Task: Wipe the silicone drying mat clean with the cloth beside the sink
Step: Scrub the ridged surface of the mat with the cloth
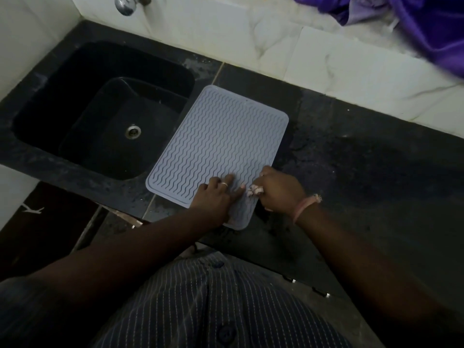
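A grey silicone drying mat [221, 141] with wavy ridges lies on the dark counter just right of the sink. My left hand [216, 199] presses flat on the mat's near part, fingers straight, a ring on one finger. My right hand [278, 192] sits at the mat's near right edge, its fingers curled round a small bunched pinkish-white cloth [254, 190]. Only a little of the cloth shows past the fingers, touching the mat.
A black sink [75, 101] with a metal drain [133, 131] fills the left. A tap [125, 5] hangs above it on the white tiled wall. A purple cloth [426, 26] lies at the top right. The dark counter [364, 172] stretches right of the mat.
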The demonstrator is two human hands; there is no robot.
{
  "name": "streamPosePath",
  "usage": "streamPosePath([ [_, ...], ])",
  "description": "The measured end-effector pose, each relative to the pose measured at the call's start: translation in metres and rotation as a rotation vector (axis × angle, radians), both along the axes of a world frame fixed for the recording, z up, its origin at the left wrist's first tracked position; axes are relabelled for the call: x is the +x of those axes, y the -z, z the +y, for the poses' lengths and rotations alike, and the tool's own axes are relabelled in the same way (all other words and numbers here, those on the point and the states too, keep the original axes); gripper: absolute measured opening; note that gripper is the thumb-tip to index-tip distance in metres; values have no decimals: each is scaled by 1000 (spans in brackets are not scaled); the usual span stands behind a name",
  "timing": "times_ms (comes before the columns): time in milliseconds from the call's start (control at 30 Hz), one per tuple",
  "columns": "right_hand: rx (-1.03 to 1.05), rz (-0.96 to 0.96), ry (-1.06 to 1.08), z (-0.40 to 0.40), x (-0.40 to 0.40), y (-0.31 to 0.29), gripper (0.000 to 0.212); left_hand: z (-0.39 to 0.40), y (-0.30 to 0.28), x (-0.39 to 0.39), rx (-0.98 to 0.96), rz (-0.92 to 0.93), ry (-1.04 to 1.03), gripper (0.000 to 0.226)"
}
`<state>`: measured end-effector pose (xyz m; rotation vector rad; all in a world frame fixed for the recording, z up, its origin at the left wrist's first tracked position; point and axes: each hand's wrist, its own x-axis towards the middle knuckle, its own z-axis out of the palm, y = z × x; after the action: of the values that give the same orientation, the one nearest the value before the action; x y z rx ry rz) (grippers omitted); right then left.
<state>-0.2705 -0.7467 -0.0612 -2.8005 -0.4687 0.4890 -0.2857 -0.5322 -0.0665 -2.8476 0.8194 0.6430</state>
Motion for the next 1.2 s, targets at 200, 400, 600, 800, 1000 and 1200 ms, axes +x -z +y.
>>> streamPosePath([
  [200,-17,-94,117,6,-1,3,6,-5,-3,4,22,25,-16,106],
  [400,-21,-38,-86,27,-51,-6,27,-19,-16,13,58,56,-59,122],
  [600,7,-55,68,0,-17,0,10,-23,-12,18,143,60,-53,127],
  [800,-99,-93,259,-21,48,-4,20,-25,-13,23,151,103,-51,129],
  [1000,1,16,277,7,18,-9,21,-43,-22,38,35,80,-107,93],
  [1200,-6,-6,131,17,-14,-1,29,-51,-12,65,16,87,-82,120],
])
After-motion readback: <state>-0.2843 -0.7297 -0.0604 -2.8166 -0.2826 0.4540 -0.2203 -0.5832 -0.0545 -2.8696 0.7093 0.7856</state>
